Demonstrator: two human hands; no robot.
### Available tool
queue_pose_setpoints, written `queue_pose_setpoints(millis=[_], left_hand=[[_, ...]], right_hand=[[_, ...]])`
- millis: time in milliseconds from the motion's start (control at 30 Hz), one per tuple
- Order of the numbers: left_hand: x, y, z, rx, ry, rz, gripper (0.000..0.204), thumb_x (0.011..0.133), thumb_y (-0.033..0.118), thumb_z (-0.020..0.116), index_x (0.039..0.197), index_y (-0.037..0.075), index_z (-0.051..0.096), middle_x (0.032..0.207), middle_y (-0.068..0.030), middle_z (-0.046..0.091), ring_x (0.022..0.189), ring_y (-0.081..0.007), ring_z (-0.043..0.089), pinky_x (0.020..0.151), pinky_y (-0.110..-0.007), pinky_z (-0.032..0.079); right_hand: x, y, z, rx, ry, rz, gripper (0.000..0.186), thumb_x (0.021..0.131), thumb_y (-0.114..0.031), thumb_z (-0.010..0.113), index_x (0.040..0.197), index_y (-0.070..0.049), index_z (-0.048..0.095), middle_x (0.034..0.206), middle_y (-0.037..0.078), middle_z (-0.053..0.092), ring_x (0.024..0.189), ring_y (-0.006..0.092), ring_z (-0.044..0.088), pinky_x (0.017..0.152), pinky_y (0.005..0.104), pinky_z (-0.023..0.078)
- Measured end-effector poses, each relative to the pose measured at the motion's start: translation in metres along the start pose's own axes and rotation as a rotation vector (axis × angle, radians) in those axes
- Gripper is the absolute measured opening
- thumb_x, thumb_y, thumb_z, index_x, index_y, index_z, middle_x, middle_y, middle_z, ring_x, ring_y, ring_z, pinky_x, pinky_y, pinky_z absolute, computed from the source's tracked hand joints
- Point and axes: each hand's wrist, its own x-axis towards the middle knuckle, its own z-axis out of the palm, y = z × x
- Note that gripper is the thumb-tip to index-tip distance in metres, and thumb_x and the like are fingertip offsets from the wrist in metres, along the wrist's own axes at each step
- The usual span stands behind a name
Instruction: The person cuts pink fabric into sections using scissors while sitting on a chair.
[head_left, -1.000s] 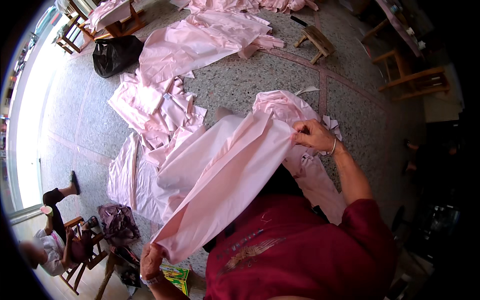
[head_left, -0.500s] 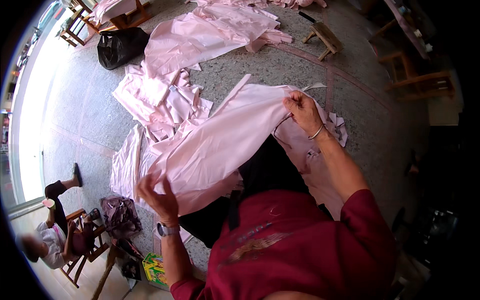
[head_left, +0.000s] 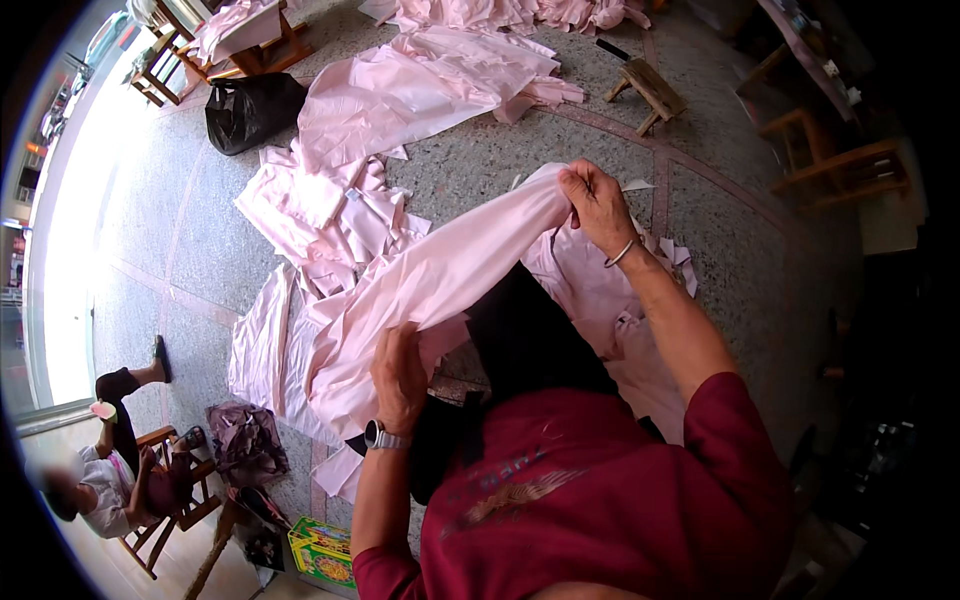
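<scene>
A long strip of pale pink cloth (head_left: 430, 270) stretches diagonally across my lap and dark trousers. My right hand (head_left: 595, 205) pinches its far upper end. My left hand (head_left: 398, 375), with a watch at the wrist, has curled fingers gripping the near edge lower down, partly seen from the back. Loose pink pieces lie beyond it in a rumpled pile (head_left: 325, 215), with more pink fabric (head_left: 610, 330) hanging or lying under my right arm.
A person (head_left: 105, 485) sits on a wooden chair at lower left, near a crumpled purple bag (head_left: 245, 445) and a colourful box (head_left: 322, 552). A black bag (head_left: 250, 110), pink fabric heaps (head_left: 420, 80), a wooden stool (head_left: 645, 90) and wooden furniture (head_left: 830, 165) surround me. A bright doorway is left.
My left hand has moved up and right along the cloth, briefly opening on the way. My right hand has risen and shifted left, drawing the strip higher and narrower.
</scene>
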Motion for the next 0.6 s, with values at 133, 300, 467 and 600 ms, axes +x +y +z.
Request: queue_pose_setpoints(millis=[133,300,467,600], left_hand=[[0.008,0.03,-0.044,-0.225,-0.107,-0.393,0.009,0.098,0.002,0.051,0.102,0.0,0.058,0.073,-0.0013,0.052,0.068,-0.0092,0.048,0.059,-0.028,0.039],[-0.013,0.009,-0.033,-0.544,-0.289,-0.553,0.015,0.101,0.01,0.046,0.102,0.0,0.058,0.086,-0.0009,0.057,0.083,-0.0085,0.051,0.074,-0.023,0.043],[-0.039,-0.008,-0.007,-0.247,-0.331,-0.485,0.018,0.099,0.01,0.046,0.112,0.001,0.052,0.08,-0.0073,0.054,0.073,-0.016,0.051,0.068,-0.03,0.043],[-0.042,-0.003,-0.001,-0.273,-0.239,-0.531,0.022,0.097,0.013,0.049,0.117,0.002,0.049,0.085,-0.0117,0.053,0.078,-0.0215,0.053,0.072,-0.033,0.044]], right_hand=[[0.01,0.007,-0.012,-0.204,-0.035,-0.359,0.029,0.097,-0.027,0.061,0.085,-0.001,0.058,0.066,0.001,0.054,0.057,0.007,0.05,0.047,0.0287,0.044],[-0.005,0.006,-0.029,-0.062,-0.469,0.121,0.026,0.095,-0.025,0.064,0.082,-0.002,0.06,0.066,0.0,0.056,0.055,0.0058,0.051,0.046,0.025,0.041],[-0.016,0.047,-0.021,-0.023,-0.423,0.39,0.027,0.095,-0.03,0.064,0.092,-0.004,0.061,0.066,-0.001,0.055,0.05,0.0035,0.048,0.042,0.0203,0.036],[-0.029,0.061,-0.029,0.121,-0.401,0.36,0.036,0.093,-0.032,0.067,0.107,0.0,0.059,0.076,0.0,0.058,0.05,0.0009,0.044,0.039,0.0183,0.03]])
